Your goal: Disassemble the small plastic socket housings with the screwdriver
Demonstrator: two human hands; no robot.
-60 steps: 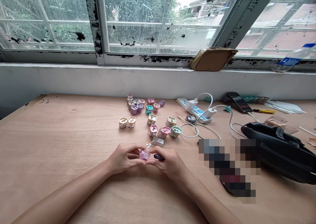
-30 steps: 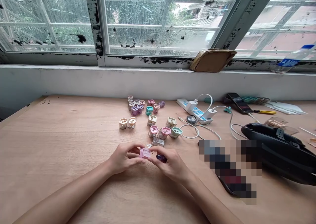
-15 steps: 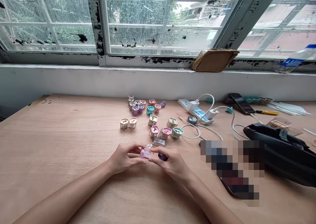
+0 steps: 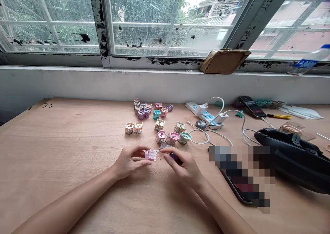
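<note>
My left hand [image 4: 130, 162] pinches a small pink plastic block [image 4: 150, 155] just above the wooden table [image 4: 64, 148]. My right hand [image 4: 184, 167] is curled a short way to the right of the block, apart from it, with a small dark purple piece [image 4: 175, 157] held in its fingers. Just beyond the hands lie a clear little piece [image 4: 163, 146] and several small square pencil sharpeners [image 4: 173, 137] in pink, beige, teal and purple.
A white power strip [image 4: 203, 114] with chargers and cables lies at the back right. A black bag [image 4: 296, 156], a phone [image 4: 252, 106] and a yellow tool [image 4: 278, 116] sit on the right. A brown packet [image 4: 223, 60] and a bottle [image 4: 309, 60] rest on the window sill.
My right hand has drawn away from the pink block to the right, keeping the purple piece. My left hand still holds the block, now slightly higher up the table.
</note>
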